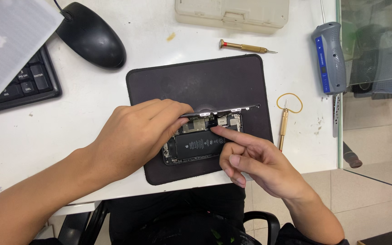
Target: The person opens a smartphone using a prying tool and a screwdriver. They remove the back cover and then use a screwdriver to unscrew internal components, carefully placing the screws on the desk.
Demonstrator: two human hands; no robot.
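An opened smartphone (pixel 201 144) lies on a black mat (pixel 205 81), its black battery and circuit boards showing. Its screen panel (pixel 232 109) is lifted up on edge along the phone's far side. My left hand (pixel 134 134) holds that panel at its left end, with the fingertips on the raised edge. My right hand (pixel 255 161) hovers at the phone's right side, index finger stretched out and its tip touching the parts near the top of the battery; the other fingers are curled.
Beyond the mat lie a brass screwdriver (pixel 243 46) and a beige plastic case (pixel 232 13). To the right are a second brass screwdriver (pixel 283 129), a yellow rubber band (pixel 290 102) and a grey-blue handled tool (pixel 330 56). A black mouse (pixel 91 35) and keyboard (pixel 28 84) sit at the left.
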